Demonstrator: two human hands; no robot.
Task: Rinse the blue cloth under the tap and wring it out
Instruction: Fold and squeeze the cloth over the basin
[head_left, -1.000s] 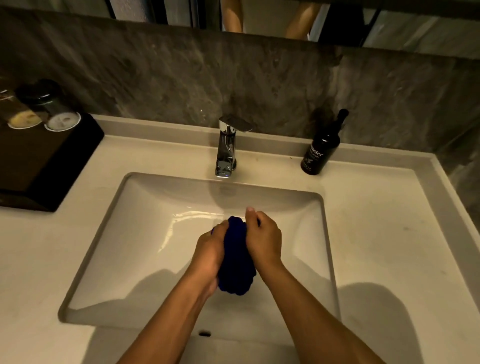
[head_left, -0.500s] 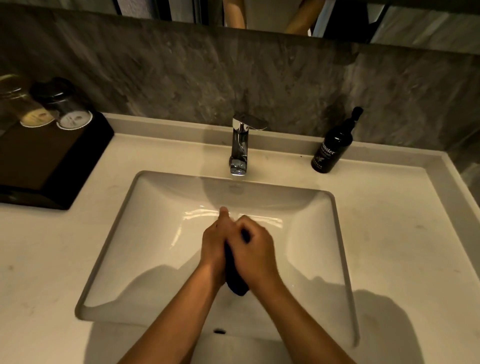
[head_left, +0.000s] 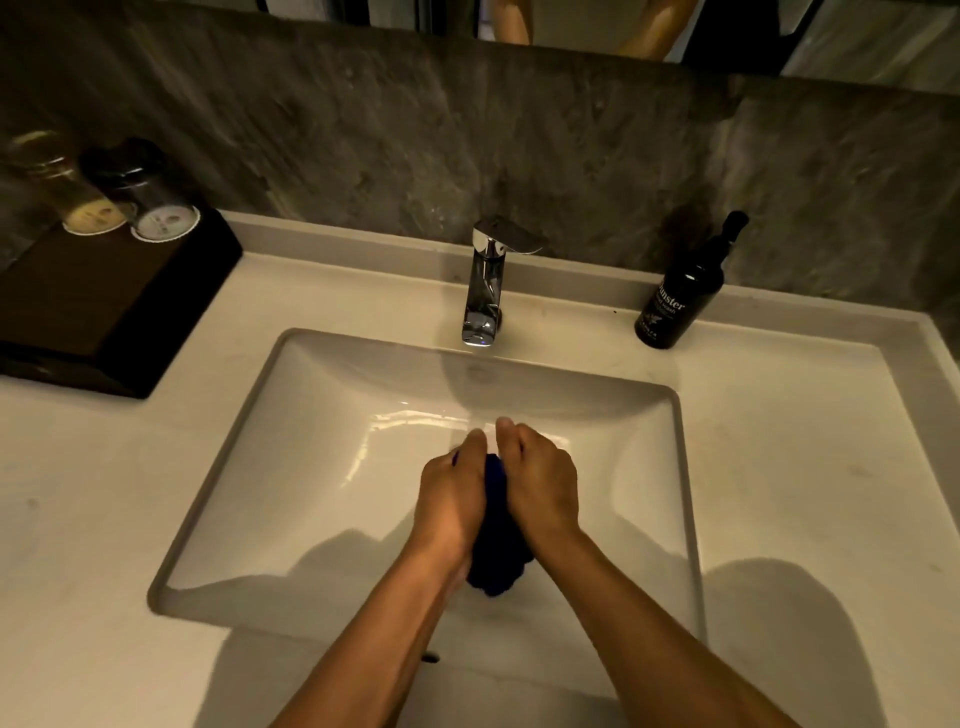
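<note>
The blue cloth (head_left: 497, 553) is bunched into a dark wad over the middle of the white sink basin (head_left: 311, 467). My left hand (head_left: 451, 499) presses it from the left and my right hand (head_left: 540, 483) from the right, both closed on it. Only a strip of cloth between the hands and its lower end below the wrists show. The chrome tap (head_left: 485, 291) stands behind the basin, above the hands. I see no clear stream of water from it.
A black hand-wash bottle (head_left: 680, 296) stands right of the tap on the pale counter (head_left: 805, 467). A dark tray (head_left: 104, 306) at back left carries two upturned glasses (head_left: 156, 208). A grey stone wall rises behind.
The hands shifted around the cloth, squeezing it: first apart with much cloth showing, then overlapped, now side by side with the cloth's lower end hanging out.
</note>
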